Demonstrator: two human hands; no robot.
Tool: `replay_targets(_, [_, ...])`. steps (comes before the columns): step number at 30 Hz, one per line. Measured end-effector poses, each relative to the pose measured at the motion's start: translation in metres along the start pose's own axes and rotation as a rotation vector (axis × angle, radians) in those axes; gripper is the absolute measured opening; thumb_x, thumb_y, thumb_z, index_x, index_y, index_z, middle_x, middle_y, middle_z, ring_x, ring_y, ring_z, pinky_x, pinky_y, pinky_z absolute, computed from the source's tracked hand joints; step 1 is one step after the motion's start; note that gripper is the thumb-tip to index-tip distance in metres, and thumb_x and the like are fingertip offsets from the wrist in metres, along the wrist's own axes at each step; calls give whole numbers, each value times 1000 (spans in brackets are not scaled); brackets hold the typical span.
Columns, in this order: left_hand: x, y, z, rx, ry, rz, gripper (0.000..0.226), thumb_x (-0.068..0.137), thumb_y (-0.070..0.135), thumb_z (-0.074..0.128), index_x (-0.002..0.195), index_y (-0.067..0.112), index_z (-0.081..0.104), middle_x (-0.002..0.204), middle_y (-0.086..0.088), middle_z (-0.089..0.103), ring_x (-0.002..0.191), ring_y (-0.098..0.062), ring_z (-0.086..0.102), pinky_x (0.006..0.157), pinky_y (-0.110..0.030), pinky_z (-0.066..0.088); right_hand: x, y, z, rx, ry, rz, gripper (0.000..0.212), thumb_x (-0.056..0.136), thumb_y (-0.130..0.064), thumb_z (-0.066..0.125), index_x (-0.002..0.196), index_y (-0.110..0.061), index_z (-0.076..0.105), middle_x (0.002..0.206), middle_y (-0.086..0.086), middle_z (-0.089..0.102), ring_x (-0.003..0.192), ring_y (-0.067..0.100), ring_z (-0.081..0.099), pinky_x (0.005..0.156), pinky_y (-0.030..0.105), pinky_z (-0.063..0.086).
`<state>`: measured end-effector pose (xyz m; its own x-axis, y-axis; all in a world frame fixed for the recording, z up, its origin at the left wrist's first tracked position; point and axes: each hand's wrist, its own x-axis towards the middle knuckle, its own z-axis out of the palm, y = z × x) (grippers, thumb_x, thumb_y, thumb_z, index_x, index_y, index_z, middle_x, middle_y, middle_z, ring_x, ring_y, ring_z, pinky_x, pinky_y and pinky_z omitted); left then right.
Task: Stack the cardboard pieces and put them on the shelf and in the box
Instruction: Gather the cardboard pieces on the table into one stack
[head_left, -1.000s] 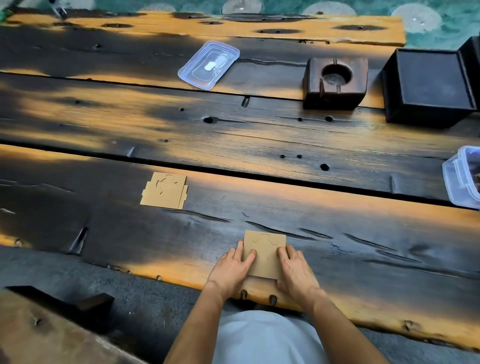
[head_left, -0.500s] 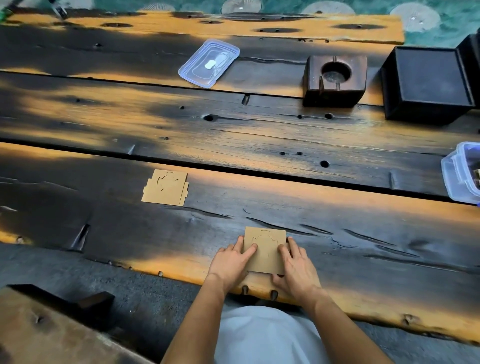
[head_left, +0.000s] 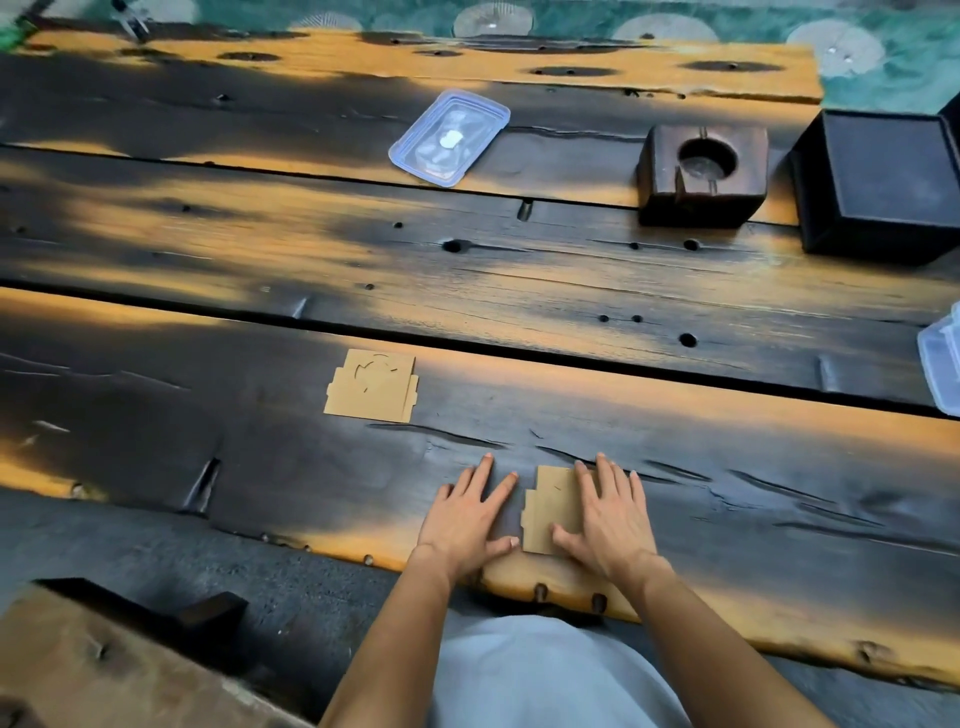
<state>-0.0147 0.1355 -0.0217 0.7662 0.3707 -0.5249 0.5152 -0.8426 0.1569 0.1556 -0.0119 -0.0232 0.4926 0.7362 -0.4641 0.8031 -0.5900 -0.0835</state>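
Observation:
A small stack of tan cardboard pieces (head_left: 549, 506) lies near the front edge of the dark wooden table (head_left: 571, 291). My right hand (head_left: 610, 517) rests flat on its right half, fingers spread, pressing it down. My left hand (head_left: 470, 512) lies flat on the bare wood just left of the stack, fingers apart, not touching it. A second cardboard piece (head_left: 373, 385) with a curved cut-out lies alone farther back and to the left. At the right edge stands a clear plastic box (head_left: 943, 364), only partly in view.
A clear plastic lid (head_left: 450, 136) lies at the back centre. A dark wooden block with a round hollow (head_left: 702, 174) and a black square box (head_left: 878, 184) stand at the back right. A wooden bench (head_left: 78, 670) is at the lower left.
Both hands let go of the stack's sides. The left hand slid off to the left onto the wood; the right hand moved on top of the stack and flattened.

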Motion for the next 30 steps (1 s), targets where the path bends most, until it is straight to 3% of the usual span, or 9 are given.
replay_targets(6, [-5,-66,-18,3,-6,-51,91,97,68,52,168,31,9,177,-12,-10,164,-34,0,129,-53,13,27,-49,-15,7,-19,-24,107,84,-78,45,163,-21,-1,170,16,1,157,34,3,125,53,-2])
replay_targets(12, [-2,-122,-32,2,-3,-104,96,98,70,49,169,30,-1,177,-11,-11,164,-33,-7,130,-57,6,56,-96,-29,8,-76,-6,110,84,-81,43,162,-24,-11,170,17,-6,157,35,-5,122,57,-9])
replay_targets(30, [6,-225,-51,-58,-2,-182,99,98,71,47,167,31,-11,178,-9,-11,164,-32,-8,130,-60,2,118,-197,-46,-21,-99,-34,109,83,-81,40,162,-24,-10,170,19,-5,157,37,-4,122,58,-10])
